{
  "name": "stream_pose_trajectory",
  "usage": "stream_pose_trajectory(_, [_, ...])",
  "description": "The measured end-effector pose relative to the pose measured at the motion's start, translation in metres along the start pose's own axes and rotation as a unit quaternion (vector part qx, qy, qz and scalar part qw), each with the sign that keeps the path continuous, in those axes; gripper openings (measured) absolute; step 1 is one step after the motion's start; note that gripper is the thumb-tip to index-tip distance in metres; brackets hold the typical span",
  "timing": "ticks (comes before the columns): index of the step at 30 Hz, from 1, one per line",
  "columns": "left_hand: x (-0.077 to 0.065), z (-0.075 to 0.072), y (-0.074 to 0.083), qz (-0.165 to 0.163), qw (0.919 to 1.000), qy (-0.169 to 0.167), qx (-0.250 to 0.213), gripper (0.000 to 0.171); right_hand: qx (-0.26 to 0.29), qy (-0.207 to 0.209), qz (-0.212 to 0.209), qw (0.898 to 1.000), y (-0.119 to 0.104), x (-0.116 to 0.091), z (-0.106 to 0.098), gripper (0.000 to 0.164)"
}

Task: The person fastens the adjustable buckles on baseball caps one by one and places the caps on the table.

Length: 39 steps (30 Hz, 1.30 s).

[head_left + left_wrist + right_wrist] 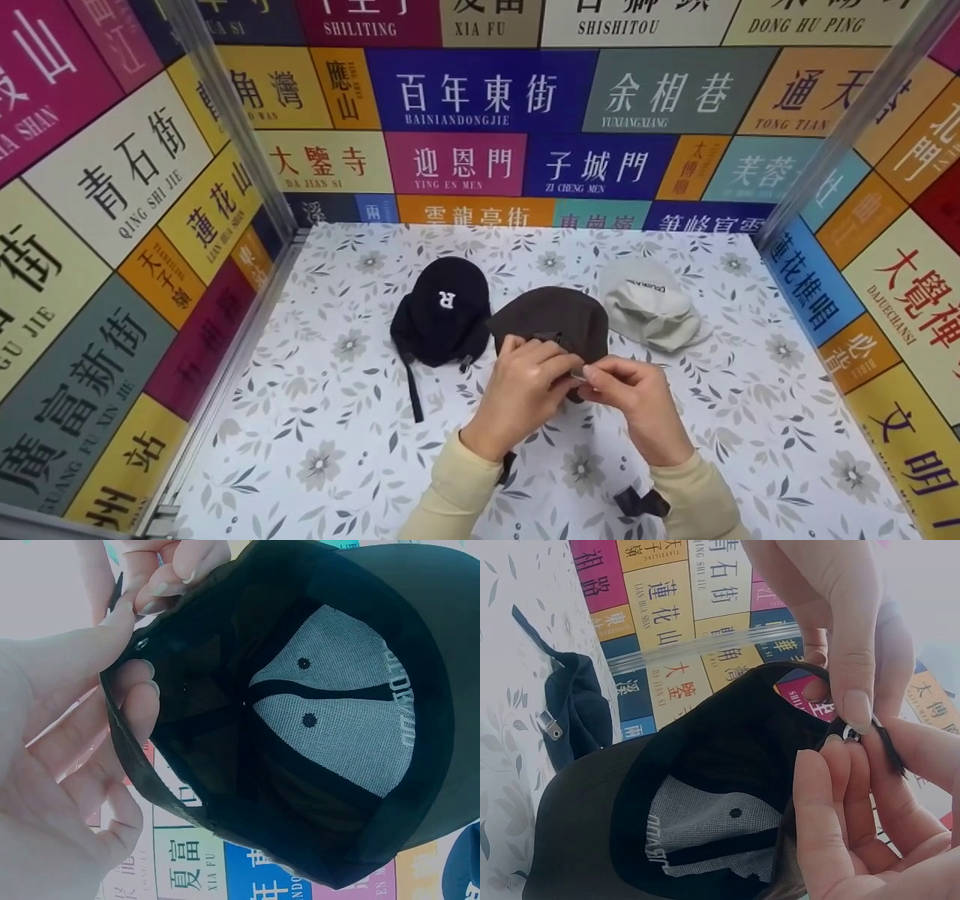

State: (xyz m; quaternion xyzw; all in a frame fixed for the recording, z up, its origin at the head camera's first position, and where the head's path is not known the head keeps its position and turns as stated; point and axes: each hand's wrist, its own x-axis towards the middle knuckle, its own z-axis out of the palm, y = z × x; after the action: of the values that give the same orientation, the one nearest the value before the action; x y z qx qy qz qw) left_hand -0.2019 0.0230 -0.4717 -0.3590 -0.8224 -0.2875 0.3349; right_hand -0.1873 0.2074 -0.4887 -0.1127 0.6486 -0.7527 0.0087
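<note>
A dark brown baseball cap (559,319) is held above the table, its mesh-lined inside (330,701) visible in the left wrist view. My left hand (529,382) pinches the back strap (131,757) with thumb and fingers, close to a small metal buckle (850,733). From the other side, my right hand (634,401) pinches the strap's dark loose end (891,752) by the buckle. The fingertips of both hands nearly meet there. Fingers partly hide the buckle, so how the strap runs through it cannot be told.
A black cap (442,315) with a white letter R lies to the left, its strap trailing on the table. To the right lies a pale grey cap (652,304). Beneath is a white leaf-patterned tabletop (330,405), walled by colourful sign panels (480,90).
</note>
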Motion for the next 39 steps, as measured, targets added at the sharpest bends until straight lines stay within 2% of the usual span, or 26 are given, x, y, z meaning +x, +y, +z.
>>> stream_pose_trajectory(7, [0.0030, -0.0017, 0.0022, 0.003, 1.0000, 0.002, 0.003, 0.015, 0.020, 0.002, 0.013, 1.000, -0.0024, 0.0012, -0.0008, 0.022])
stream_pose_trajectory(19, [0.0020, -0.0009, 0.0013, -0.004, 1.0000, 0.001, -0.004, 0.016, -0.002, -0.001, 0.016, 1.000, -0.0039, 0.0027, 0.0010, 0.023])
stream_pose_trajectory(39, [0.0022, -0.0039, -0.0019, -0.001, 0.9996, 0.000, 0.027, 0.017, -0.015, -0.002, 0.004, 1.000, -0.0036, 0.0041, -0.0028, 0.023])
